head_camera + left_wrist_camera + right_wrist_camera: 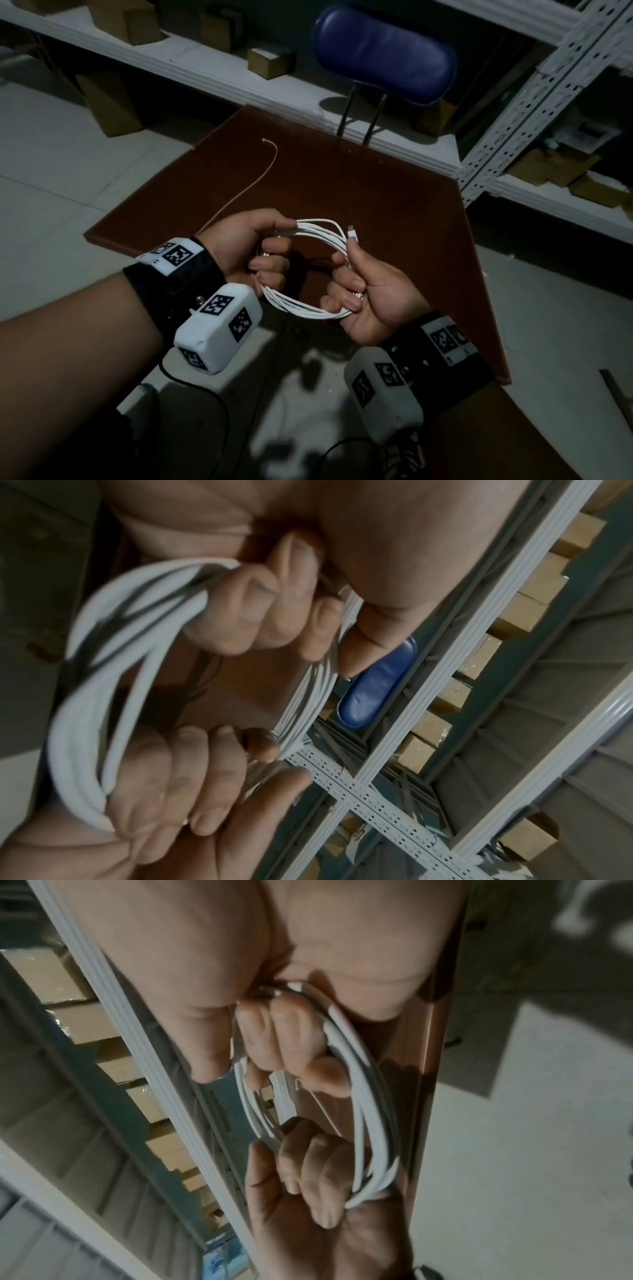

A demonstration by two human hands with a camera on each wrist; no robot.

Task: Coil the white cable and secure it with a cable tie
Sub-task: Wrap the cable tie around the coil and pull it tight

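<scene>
The white cable [310,236] is wound into a coil of several loops and hangs above the brown table [342,178]. My left hand [260,250] grips the coil's left side with curled fingers. My right hand [356,291] grips its right side, and the cable's plug end [352,234] sticks up above that thumb. In the left wrist view the coil [85,702] runs between both fists. The right wrist view shows the same coil [369,1118] held by both hands. A thin pale cable tie [255,178] lies loose on the table, beyond my left hand.
A blue chair back [385,54] stands behind the table's far edge. White metal shelving [534,113] with cardboard boxes [270,61] runs along the back and right. Pale tiled floor [51,154] surrounds the table.
</scene>
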